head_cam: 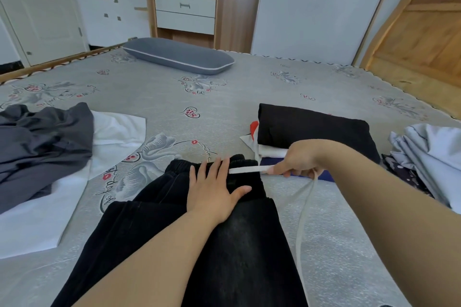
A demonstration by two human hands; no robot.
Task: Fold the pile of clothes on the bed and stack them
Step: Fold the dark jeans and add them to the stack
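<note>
Lying lengthwise at six o'clock on the bed, the black trousers are mid-fold: the left hand presses flat and open-fingered on the waistband, while the right hand pinches the white drawstring. A stack of folded clothes topped in black sits at two o'clock. By my judgement work is partway, since a dark grey garment at nine o'clock and pale blue cloth at three remain loose.
</note>
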